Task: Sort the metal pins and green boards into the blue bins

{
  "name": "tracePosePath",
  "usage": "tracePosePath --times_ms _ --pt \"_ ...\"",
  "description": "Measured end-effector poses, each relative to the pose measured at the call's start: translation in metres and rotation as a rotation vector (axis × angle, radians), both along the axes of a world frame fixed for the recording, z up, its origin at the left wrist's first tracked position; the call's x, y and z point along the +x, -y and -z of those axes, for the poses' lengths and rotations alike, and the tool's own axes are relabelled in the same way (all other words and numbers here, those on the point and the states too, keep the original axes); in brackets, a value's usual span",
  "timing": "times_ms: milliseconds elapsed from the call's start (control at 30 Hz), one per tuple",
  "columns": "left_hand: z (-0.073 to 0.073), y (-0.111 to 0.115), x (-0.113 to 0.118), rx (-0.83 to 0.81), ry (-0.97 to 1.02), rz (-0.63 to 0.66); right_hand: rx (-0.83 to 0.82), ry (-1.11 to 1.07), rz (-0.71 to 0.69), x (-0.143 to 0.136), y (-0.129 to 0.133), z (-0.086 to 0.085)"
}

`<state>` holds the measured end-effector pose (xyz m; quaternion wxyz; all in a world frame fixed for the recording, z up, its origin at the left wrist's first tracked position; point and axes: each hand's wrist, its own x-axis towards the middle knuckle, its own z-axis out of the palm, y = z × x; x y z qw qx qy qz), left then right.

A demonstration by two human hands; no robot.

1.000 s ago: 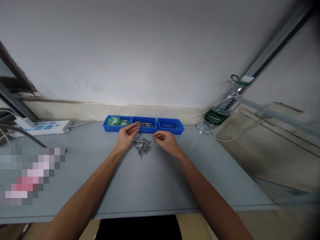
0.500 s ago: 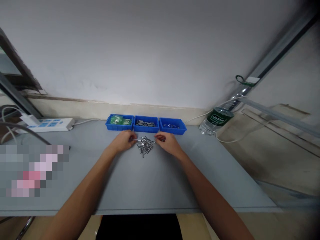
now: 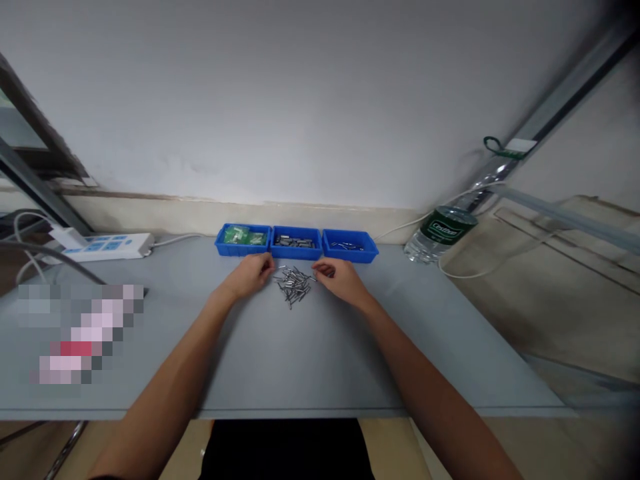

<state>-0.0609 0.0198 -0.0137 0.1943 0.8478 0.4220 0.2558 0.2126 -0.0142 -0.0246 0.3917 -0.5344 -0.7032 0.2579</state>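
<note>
A loose pile of small shiny metal pins [image 3: 294,287] lies on the grey table between my two hands. My left hand [image 3: 253,275] is at the pile's left side, its fingers curled together, with a thin pin [image 3: 281,267] at the fingertips. On the other side, my right hand [image 3: 341,277] has thumb and fingers pinched at the pile's edge; what is between them is too small to make out. Behind the pile stand three blue bins: the left bin [image 3: 220,249] holds green-and-white packets, the middle bin [image 3: 296,253] short metal cylinders, the right bin [image 3: 357,255] a few thin metal pieces.
A large water bottle [image 3: 443,233] with a green label leans at the back right, near a white cable. At the left lie a white power strip [image 3: 137,245] with a plug in it and a pixelated pink item [image 3: 95,330]. A wall [image 3: 310,120] rises behind the table.
The whole view has shifted slightly right and up. Both hands stay beside the pile with closed fingers; the thin pin at my left fingertips now points further toward the pile's top.
</note>
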Motion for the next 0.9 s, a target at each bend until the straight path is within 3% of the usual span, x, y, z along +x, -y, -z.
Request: tracePosePath --times_ms 100,267,533,733,900 --pt "-0.008 0.007 0.011 0.059 0.154 0.030 -0.056 -0.169 -0.050 -0.003 0.001 -0.003" --pt "-0.016 0.021 0.029 0.193 0.234 0.121 -0.236 -0.506 -0.219 -0.011 0.005 -0.009" --pt "-0.013 0.026 0.036 0.255 0.245 0.174 -0.310 -0.655 -0.213 -0.019 0.007 -0.009" --pt "-0.010 0.019 0.028 0.196 0.156 0.111 -0.295 -0.645 -0.113 -0.018 0.003 -0.009" --pt "0.000 0.008 0.011 0.127 -0.041 0.127 -0.122 -0.744 0.192 -0.003 -0.005 -0.007"
